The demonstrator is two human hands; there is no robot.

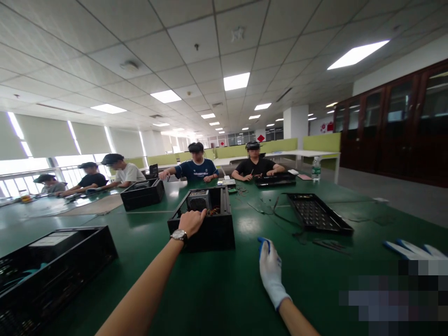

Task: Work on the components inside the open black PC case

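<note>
A black open-topped computer case (210, 233) stands on the green table in front of me, with a grey power supply (203, 199) and coloured cables (213, 212) inside. My bare left hand (191, 223), a watch at its wrist, is closed over the near rim of this case. Its fingers are partly hidden behind the rim. To the right of the case, my right hand (270, 266) in a white glove with blue fingertips is held over the table. Its fingers point forward, loosely extended, and nothing shows in them.
Another open case (56, 270) lies at the near left; a further one (143, 192) stands behind. To the right are a black panel (319, 213), loose cables (276, 210) and a water bottle (316, 169). A white-and-blue glove (415, 249) shows at the right edge. Several people sit around the table.
</note>
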